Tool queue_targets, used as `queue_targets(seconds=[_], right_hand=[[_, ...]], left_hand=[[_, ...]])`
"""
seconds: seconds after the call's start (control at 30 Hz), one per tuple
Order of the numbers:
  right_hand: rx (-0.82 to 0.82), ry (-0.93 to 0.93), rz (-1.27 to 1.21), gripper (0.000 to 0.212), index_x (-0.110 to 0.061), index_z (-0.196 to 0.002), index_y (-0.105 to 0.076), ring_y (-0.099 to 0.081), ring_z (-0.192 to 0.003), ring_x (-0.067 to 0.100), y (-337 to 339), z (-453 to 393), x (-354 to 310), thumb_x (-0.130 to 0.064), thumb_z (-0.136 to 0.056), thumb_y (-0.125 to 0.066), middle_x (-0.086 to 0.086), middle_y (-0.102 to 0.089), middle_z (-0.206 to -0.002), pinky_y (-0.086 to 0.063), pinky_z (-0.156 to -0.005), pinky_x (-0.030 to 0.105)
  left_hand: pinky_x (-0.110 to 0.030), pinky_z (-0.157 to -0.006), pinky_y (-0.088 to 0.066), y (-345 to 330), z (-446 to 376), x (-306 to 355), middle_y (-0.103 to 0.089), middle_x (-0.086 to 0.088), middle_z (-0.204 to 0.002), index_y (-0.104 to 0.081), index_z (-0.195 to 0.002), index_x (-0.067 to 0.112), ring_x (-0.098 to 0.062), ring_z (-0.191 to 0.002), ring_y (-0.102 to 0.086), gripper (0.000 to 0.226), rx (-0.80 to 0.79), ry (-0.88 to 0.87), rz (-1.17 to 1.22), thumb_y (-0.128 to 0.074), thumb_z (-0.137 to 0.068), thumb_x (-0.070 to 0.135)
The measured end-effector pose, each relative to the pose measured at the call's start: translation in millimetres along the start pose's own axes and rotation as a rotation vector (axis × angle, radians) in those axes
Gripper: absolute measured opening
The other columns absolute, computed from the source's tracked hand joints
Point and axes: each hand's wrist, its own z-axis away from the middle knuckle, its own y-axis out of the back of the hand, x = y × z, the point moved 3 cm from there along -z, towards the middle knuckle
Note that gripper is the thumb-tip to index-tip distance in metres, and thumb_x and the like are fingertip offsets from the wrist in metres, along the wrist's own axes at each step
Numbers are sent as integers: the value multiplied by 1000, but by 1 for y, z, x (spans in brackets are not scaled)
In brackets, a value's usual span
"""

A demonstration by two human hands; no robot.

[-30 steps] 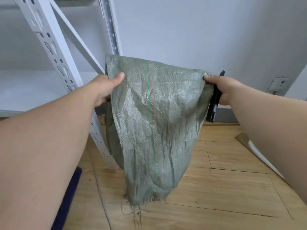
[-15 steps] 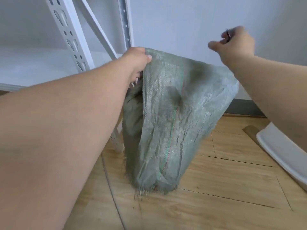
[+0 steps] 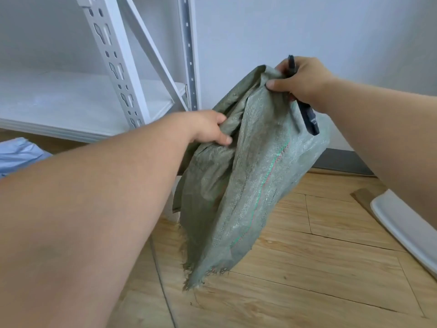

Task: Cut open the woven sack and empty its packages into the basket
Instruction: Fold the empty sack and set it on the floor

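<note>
Since a moment ago the left hand has dropped to pinch the woven sack mid-fold, while the right hand grips its top corner and a dark cutter, whose blade could nick fingers as the limp sack hangs over the floor.

Green woven sack, limp and crumpled, is held aloft: top edge pinched below right hand, side fold gripped by left hand; frayed end hangs lowest.
</note>
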Motion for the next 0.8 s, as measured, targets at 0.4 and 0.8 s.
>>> queue_targets(seconds=[0.4,0.8], right_hand=[[146,-35,-29,18,-27,-80,-56,-53,-60,4,5,-10,1,-25,-82,-74,-10,-56,-74,-48,-54,17],[2,3,146,18,-23,-93,-62,-57,-75,14,-7,-6,-13,-30,-81,-74,-4,-61,-84,-54,-77,29]], left_hand=[[-32,-105,-43,-70,1,2,-57,5,-133,-48,-136,24,-12,-122,-54,101,243,-170,457,-66,-53,80],[-27,-90,-44,-75,6,45,-64,-9,-121,-60,-121,9,-27,-114,-58,31,429,-163,384,-55,-91,14]])
